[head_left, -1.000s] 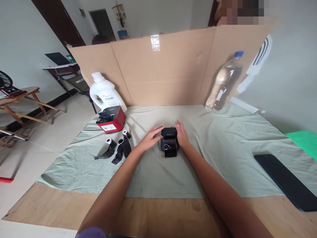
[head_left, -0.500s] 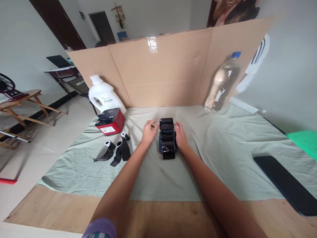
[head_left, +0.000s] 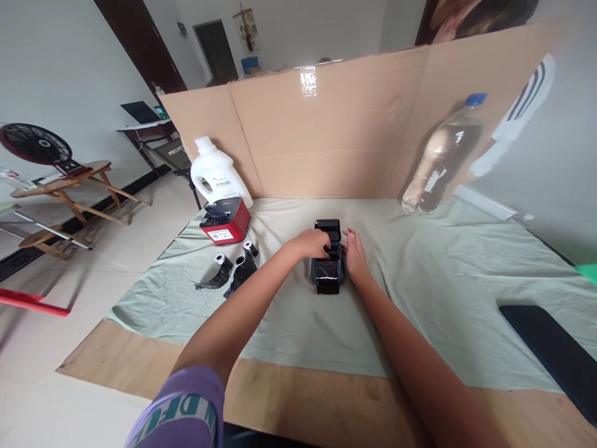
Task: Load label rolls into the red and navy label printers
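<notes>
A small black portable receipt printer (head_left: 339, 231) stands on the cloth with its lid raised. A glossy black paper strip (head_left: 328, 277) hangs out over its near end. My left hand (head_left: 313, 243) reaches in from the left, its fingers curled down into the opened compartment, so the fingertips and whatever they pinch are hidden. Along the printer's right side lies my right hand (head_left: 355, 256), fingers stretched out, close against the casing. Left of my forearm are small rolls of black paper (head_left: 222, 267) with loose, torn ends, one partly covered by the arm.
A red and black box-shaped device (head_left: 236, 222) stands back left before a white jug (head_left: 218, 171). A clear bottle with a blue cap (head_left: 445, 155) leans on the cardboard screen (head_left: 326, 137). A dark phone (head_left: 550, 348) lies right on the green cloth (head_left: 429, 298).
My left hand has moved right, from beside the printer to inside its open compartment. My right hand stays by the right side. The camera view has shifted leftward.
</notes>
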Demonstrator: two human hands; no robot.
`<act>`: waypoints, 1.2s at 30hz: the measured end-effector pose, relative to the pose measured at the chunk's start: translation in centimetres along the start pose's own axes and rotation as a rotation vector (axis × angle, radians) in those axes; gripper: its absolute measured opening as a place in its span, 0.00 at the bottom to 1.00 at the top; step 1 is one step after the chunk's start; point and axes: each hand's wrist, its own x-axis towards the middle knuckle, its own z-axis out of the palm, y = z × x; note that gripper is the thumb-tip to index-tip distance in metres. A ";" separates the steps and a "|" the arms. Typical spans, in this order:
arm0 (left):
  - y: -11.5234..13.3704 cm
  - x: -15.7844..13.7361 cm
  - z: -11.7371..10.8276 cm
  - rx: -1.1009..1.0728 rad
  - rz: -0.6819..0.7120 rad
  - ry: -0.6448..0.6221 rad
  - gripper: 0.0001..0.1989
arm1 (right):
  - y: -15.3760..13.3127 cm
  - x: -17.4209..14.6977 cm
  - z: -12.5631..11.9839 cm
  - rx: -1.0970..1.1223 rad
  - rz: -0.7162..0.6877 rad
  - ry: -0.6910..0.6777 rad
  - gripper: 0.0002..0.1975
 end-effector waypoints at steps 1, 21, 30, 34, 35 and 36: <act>-0.3 -0.4 0.1 -0.040 0.008 0.019 0.10 | -0.3 -0.1 0.0 0.030 0.039 0.033 0.34; -1.8 -4.2 1.8 -0.120 -0.058 0.259 0.14 | -2.2 -0.6 0.2 -0.026 0.010 -0.188 0.22; -1.2 -3.4 -0.7 -0.032 -0.024 0.147 0.11 | -2.3 -0.7 0.2 -0.061 -0.002 -0.176 0.21; -1.3 -3.9 -1.8 -0.287 -0.002 0.113 0.12 | -2.3 -0.8 -0.1 -0.072 0.012 -0.198 0.21; -1.4 -4.3 -2.0 -0.341 0.008 0.120 0.12 | -2.3 -0.7 -0.1 -0.080 0.011 -0.196 0.21; -1.5 -5.0 -2.2 -0.390 0.012 0.147 0.12 | -2.3 -0.7 0.0 -0.087 0.008 -0.191 0.22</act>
